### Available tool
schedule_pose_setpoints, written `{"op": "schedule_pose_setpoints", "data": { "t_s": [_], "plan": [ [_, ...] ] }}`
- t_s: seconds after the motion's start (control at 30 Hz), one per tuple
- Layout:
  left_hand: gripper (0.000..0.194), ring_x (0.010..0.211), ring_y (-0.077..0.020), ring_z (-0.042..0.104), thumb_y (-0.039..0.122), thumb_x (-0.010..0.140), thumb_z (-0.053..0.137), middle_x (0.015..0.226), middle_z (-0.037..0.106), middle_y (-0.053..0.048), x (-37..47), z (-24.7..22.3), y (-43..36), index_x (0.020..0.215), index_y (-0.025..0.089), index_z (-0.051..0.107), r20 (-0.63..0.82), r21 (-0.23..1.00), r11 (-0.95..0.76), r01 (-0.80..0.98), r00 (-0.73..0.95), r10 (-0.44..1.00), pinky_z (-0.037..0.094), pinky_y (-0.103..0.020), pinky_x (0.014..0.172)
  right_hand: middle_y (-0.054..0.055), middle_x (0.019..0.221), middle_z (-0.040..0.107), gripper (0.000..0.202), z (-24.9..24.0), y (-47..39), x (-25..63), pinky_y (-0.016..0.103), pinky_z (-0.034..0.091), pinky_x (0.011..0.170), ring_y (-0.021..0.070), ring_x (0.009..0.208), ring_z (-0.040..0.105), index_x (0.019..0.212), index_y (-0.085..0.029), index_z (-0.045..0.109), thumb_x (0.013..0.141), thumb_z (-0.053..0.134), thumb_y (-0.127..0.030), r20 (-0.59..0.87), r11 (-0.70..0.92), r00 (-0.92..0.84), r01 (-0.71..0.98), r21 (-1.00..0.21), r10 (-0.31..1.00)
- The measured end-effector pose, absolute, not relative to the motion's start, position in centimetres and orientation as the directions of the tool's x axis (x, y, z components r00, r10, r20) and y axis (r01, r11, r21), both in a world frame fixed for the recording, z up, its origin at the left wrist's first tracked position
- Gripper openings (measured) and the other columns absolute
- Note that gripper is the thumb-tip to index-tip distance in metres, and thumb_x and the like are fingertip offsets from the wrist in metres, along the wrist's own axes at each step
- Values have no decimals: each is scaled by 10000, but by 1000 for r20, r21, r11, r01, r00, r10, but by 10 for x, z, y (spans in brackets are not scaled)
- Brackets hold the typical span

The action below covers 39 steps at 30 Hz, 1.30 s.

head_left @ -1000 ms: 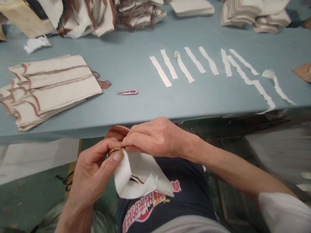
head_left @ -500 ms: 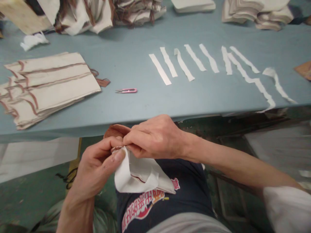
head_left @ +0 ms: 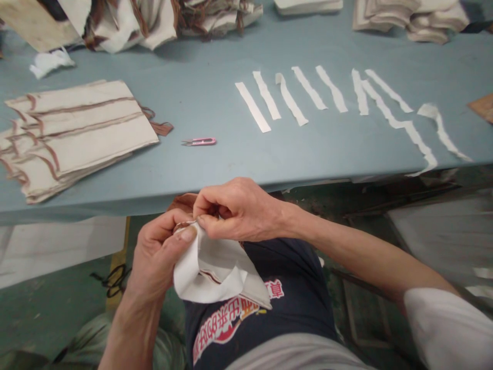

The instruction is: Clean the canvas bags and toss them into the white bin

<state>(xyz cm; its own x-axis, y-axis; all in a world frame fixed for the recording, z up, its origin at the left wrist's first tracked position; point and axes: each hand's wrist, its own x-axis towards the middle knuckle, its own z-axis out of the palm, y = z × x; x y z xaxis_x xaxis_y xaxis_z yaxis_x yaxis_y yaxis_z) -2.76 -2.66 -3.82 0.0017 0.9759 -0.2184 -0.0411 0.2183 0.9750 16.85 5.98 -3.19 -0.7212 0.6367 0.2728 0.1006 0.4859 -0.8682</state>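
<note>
A cream fabric piece (head_left: 219, 254) with a brown seam hangs over my lap, its upper edge pinched between both hands. My left hand (head_left: 162, 249) grips that edge, the thumb on top. Close against it, my right hand (head_left: 239, 210) pinches the same edge with thumb and index finger; anything small between those fingertips is hidden. Behind my fingers shows a brown part (head_left: 183, 202) of the piece. A white strip loops down from the pinched edge.
On the blue-green table (head_left: 208, 169) lie pink snips (head_left: 199, 141), stacked cream fabric pieces (head_left: 88, 128) at left and several white strips (head_left: 254, 107) at right. More fabric piles (head_left: 131, 23) line the back.
My right hand has shifted slightly up and left, its fingers now more curled around a gap. The fabric has moved a little left and its opening shows wider.
</note>
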Motion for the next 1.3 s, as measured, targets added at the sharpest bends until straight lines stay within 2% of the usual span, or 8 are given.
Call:
{"op": "schedule_pose_setpoints", "data": {
  "t_s": [0.27, 0.43, 0.57, 0.63, 0.73, 0.87, 1.13, 1.3],
  "plan": [
    [301, 499, -88, 415, 388, 867, 826, 610, 580, 50, -23, -40, -23, 679, 203, 680, -156, 971, 172, 165, -106, 982, 305, -176, 423, -60, 696, 580, 129, -27, 55, 175, 260, 312, 655, 89, 614, 449, 897, -160, 666, 936, 549, -195, 232, 489, -703, 187, -852, 672],
    [247, 619, -141, 591, 445, 908, 803, 737, 712, 3, -40, -32, -14, 856, 205, 772, -192, 946, 155, 284, 108, 975, 475, -210, 555, -58, 728, 570, 171, -39, 69, 184, 257, 353, 663, 92, 640, 469, 900, -157, 626, 987, 541, -277, 204, 382, -745, 73, -921, 635],
    [244, 754, -178, 666, 443, 979, 749, 852, 780, -29, -53, -25, -8, 901, 216, 788, -169, 920, 63, 388, 245, 955, 536, -238, 685, -49, 752, 574, 204, -40, 78, 191, 265, 354, 659, 105, 662, 476, 929, -155, 641, 982, 548, -328, 144, 334, -779, 88, -938, 610],
    [252, 736, -178, 655, 444, 984, 743, 816, 772, -25, -53, -23, -6, 882, 219, 791, -164, 912, 43, 408, 268, 949, 526, -238, 671, -27, 793, 624, 219, -35, 78, 194, 276, 368, 691, 122, 700, 514, 975, -153, 678, 978, 558, -336, 108, 369, -789, 157, -916, 605],
    [264, 724, -184, 660, 463, 967, 750, 819, 780, -34, -50, -21, -4, 882, 218, 805, -154, 911, 23, 411, 288, 945, 519, -246, 655, 38, 892, 705, 244, -24, 76, 195, 329, 409, 816, 187, 857, 593, 989, -162, 740, 955, 628, -376, 141, 540, -778, 282, -793, 612],
    [259, 705, -179, 662, 465, 949, 751, 815, 789, -28, -45, -18, -2, 891, 221, 817, -126, 891, -5, 454, 257, 958, 494, -246, 626, 57, 862, 701, 208, -17, 71, 190, 375, 420, 911, 222, 906, 607, 905, -164, 759, 909, 650, -341, 212, 665, -795, 293, -688, 569],
    [111, 714, -134, 699, 326, 954, 741, 869, 804, 13, -41, -14, -8, 968, 222, 778, 55, 813, -147, 564, 177, 983, 512, -217, 646, -27, 745, 643, 198, -18, 69, 183, 287, 332, 702, 136, 705, 527, 889, -168, 742, 844, 582, -277, 72, 466, -783, 291, -835, 618],
    [112, 638, -92, 699, 293, 985, 700, 847, 823, 45, -41, -6, -8, 989, 264, 808, 236, 688, -378, 619, 302, 924, 473, -177, 613, -45, 706, 577, 167, -18, 68, 182, 264, 314, 654, 117, 680, 494, 827, -163, 684, 819, 558, -272, 25, 295, -784, 204, -934, 621]
  ]
}}
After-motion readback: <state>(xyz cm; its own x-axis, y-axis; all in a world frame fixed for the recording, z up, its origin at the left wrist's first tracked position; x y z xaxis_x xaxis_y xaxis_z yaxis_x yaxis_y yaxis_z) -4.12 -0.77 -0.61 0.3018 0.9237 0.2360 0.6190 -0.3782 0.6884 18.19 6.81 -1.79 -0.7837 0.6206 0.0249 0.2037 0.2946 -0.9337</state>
